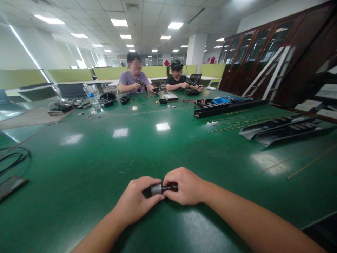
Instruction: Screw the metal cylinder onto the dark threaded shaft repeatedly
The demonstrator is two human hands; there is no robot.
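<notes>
- Left hand and right hand both close on a small cylindrical fitting — fingers curled, neither hand open.
- It sits between them, low over the green tabletop, directly before the person.
- Its long axis runs crosswise, nearly level.
- Its silver end points left; its dark end lies under the right hand's fingers.

Most of that little silver-and-black cylinder buried between left hand and right hand, right end totally out of sight. Black cable coil chopped off by the left edge, thin sticks by the right. Tiny bits at the far end of the green table: way too small to make out, honestly.
</notes>
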